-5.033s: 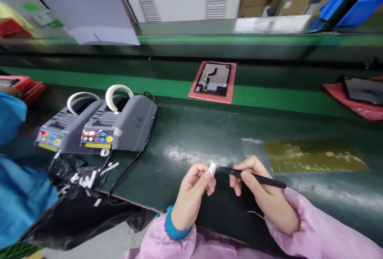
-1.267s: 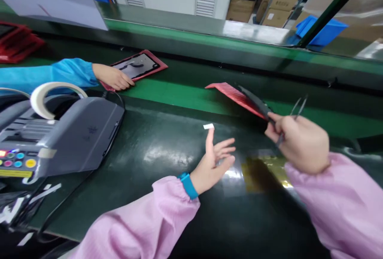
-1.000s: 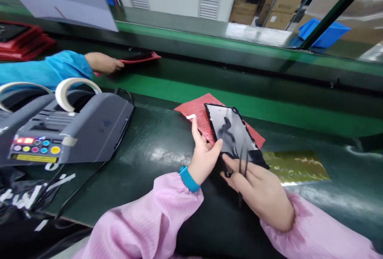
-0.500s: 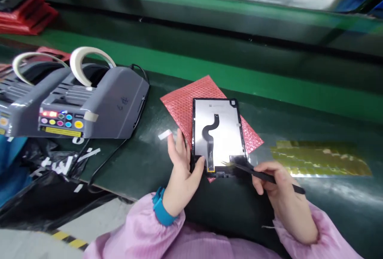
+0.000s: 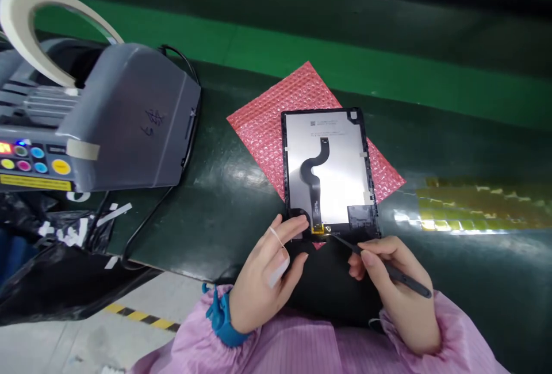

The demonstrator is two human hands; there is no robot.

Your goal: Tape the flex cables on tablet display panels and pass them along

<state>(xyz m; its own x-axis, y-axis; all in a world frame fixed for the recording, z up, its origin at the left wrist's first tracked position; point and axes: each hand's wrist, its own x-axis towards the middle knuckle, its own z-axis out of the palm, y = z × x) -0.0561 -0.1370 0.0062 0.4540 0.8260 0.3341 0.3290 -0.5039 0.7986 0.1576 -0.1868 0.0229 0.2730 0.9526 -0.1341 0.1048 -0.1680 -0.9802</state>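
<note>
A tablet screen assembly (image 5: 340, 172) lies back-up, with a silver panel in a black frame and a black S-shaped flex cable (image 5: 314, 172) ending in a gold strip. My left hand (image 5: 269, 273) is open, its fingertips at the lower left corner of the screen. A white piece of tape (image 5: 279, 270) clings to one of its fingers. Dark tweezers (image 5: 401, 277) are gripped in my right hand (image 5: 394, 285), which is closed round them. Their tips meet the bottom edge of the screen beside the cable's gold end.
Pink bubble wrap (image 5: 276, 115) lies under the screen. To the left stands a grey tape dispenser (image 5: 133, 121) with a tape roll (image 5: 21, 23) and a cable. Amber film pieces (image 5: 474, 207) lie at right. A black bag (image 5: 64, 276) with white tape scraps hangs at the table edge.
The view has tilted down and come closer. My left fingers have curled inward over the screen's corner. The tweezer tips have shifted towards the gold end of the cable.
</note>
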